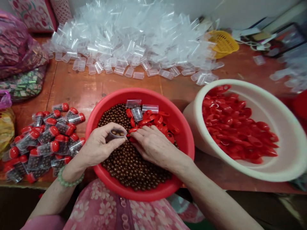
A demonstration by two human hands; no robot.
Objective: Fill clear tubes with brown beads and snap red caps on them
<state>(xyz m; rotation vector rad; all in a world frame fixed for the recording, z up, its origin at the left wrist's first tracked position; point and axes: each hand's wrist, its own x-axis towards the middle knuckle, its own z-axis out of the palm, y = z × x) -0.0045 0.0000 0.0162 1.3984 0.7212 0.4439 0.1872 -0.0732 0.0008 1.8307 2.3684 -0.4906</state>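
My left hand (pixel 102 145) grips a clear plastic tube (pixel 116 135) with its open mouth up and brown balls inside. Beside it, my right hand (pixel 152 143) reaches down to the red plastic caps (pixel 159 120), fingers curled at a cap; whether it grips one is hidden by the hand. Both hands are over a red basin (pixel 141 195), which holds many small brown balls (pixel 134 172), the caps and a few empty clear tubes (pixel 150 109).
Filled tubes with red caps (pixel 48 135) lie piled at left. Empty clear tubes (pixel 134 41) heap along the back. A white tub (pixel 283 134) of red caps stands right, with a yellow basket (pixel 223 43) behind. Bags (pixel 19 48) sit at far left.
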